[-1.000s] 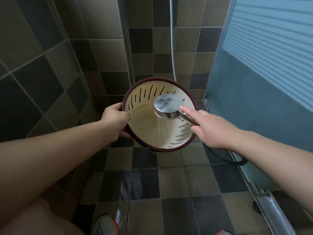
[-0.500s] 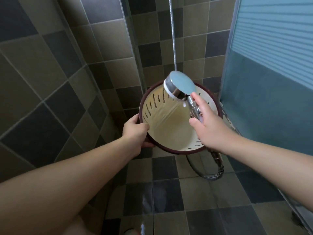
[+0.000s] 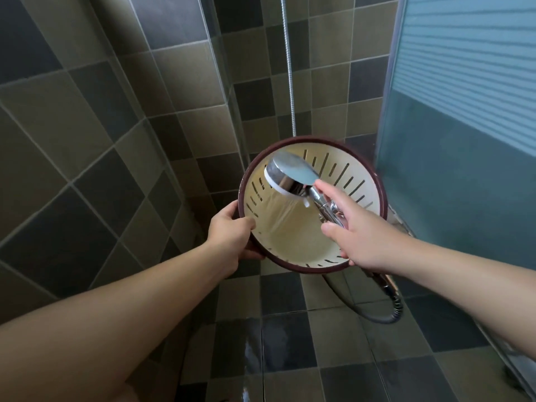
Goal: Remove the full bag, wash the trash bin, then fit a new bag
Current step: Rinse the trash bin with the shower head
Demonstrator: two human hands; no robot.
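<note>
The trash bin (image 3: 293,242) is cream inside with slotted walls and a dark red rim, tilted with its mouth facing me. My left hand (image 3: 232,227) grips its left rim, thumb inside. My right hand (image 3: 362,230) holds the handle of a chrome shower head (image 3: 290,175) in front of the bin's mouth. Water sprays from the head down and left onto the bin's inner wall. No bag is visible in the bin.
Tiled shower walls close in at the left and back. A frosted glass door (image 3: 464,140) stands at the right. The metal shower hose (image 3: 383,314) loops below my right wrist and another stretch (image 3: 290,82) hangs along the back wall. The floor tiles (image 3: 261,349) are wet.
The shower head has turned from pointing up to spraying down-left into the bin. The bin and both hands have shifted slightly within the view as my head moved.
</note>
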